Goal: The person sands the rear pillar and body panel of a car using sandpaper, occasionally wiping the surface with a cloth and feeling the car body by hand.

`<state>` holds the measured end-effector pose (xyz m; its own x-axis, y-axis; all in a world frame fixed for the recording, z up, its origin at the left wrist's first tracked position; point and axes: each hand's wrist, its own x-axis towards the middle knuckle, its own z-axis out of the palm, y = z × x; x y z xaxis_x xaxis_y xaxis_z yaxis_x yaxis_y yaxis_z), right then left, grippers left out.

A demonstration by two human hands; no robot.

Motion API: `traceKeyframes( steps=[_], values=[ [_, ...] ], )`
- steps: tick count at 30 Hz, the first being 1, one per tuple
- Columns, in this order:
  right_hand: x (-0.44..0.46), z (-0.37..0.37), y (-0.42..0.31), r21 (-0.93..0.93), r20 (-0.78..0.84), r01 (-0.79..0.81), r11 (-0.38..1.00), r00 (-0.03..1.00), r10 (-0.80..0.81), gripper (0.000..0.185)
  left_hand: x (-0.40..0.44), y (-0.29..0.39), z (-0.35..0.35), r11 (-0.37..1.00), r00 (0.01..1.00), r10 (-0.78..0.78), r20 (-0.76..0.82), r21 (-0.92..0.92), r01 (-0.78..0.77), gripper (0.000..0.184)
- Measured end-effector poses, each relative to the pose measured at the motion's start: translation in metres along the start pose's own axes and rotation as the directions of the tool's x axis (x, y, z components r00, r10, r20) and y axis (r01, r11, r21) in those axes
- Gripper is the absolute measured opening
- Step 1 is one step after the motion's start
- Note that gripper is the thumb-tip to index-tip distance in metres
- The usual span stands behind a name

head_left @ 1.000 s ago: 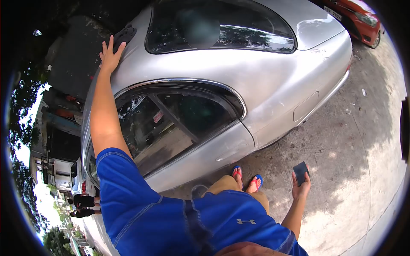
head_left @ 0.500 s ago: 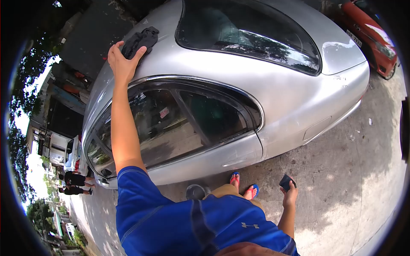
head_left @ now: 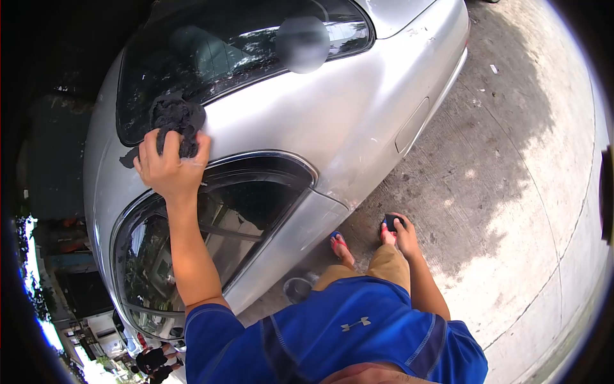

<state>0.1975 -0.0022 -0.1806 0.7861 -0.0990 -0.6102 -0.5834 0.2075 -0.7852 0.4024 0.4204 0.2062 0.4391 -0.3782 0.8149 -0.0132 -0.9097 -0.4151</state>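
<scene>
black cloth (head_left: 174, 115), clutched in left hand (head_left: 171, 169), touched the car (head_left: 358, 105), wiped extent unclear; right hand (head_left: 407, 237) gripped a dark object (head_left: 391, 222).

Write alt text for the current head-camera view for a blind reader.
A left hand holds a bunched dark cloth against the edge of the rear window on a silver car. The right hand holds a small dark object. The person, in a blue shirt and flip-flops, stands on concrete beside the car.

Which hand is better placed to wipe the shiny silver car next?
Probably the left hand: it holds a crumpled dark cloth on the car. The right hand is away from the car, holding a small dark object.
</scene>
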Motion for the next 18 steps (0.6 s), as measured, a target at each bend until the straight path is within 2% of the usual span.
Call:
traceKeyframes(
  steps=[2,6,8,10,12,14,17,18],
  values=[
    [0.016,-0.004,0.018,-0.238,0.037,0.126,0.963,0.992,-0.121,0.034,0.026,0.052,0.025,0.992,0.996,0.084,0.044,-0.1,-0.079,0.024],
    [0.037,-0.02,0.004,-0.366,0.123,0.171,0.915,0.983,-0.134,0.033,0.075,0.176,0.109,0.907,0.96,0.255,0.116,-0.371,-0.196,0.032],
    [0.023,-0.028,-0.06,-0.404,0.143,0.183,0.896,0.98,-0.135,0.034,0.1,0.255,0.151,0.878,0.913,0.326,0.246,-0.437,-0.195,0.031],
    [0.033,-0.047,-0.067,-0.399,0.133,0.248,0.883,0.968,-0.211,0.037,0.122,0.329,0.194,0.894,0.909,0.299,0.29,-0.419,-0.16,0.03],
    [0.047,-0.074,-0.066,-0.389,0.115,0.368,0.845,0.929,-0.351,0.037,0.134,0.377,0.217,0.926,0.906,0.199,0.373,-0.373,-0.049,0.048],
    [0.042,-0.105,-0.075,-0.366,0.04,0.284,0.886,0.956,-0.29,0.041,0.129,0.395,0.219,0.937,0.927,0.155,0.342,-0.347,-0.029,0.053],
    [0.044,-0.15,-0.062,-0.247,-0.055,0.152,0.957,0.984,-0.17,0.049,0.127,0.364,0.206,0.904,0.866,0.292,0.406,-0.412,-0.112,0.049],
    [0.041,-0.158,-0.066,-0.202,-0.081,0.13,0.971,0.986,-0.149,0.052,0.12,0.343,0.202,0.902,0.874,0.331,0.355,-0.391,-0.183,0.048]
  ],
)
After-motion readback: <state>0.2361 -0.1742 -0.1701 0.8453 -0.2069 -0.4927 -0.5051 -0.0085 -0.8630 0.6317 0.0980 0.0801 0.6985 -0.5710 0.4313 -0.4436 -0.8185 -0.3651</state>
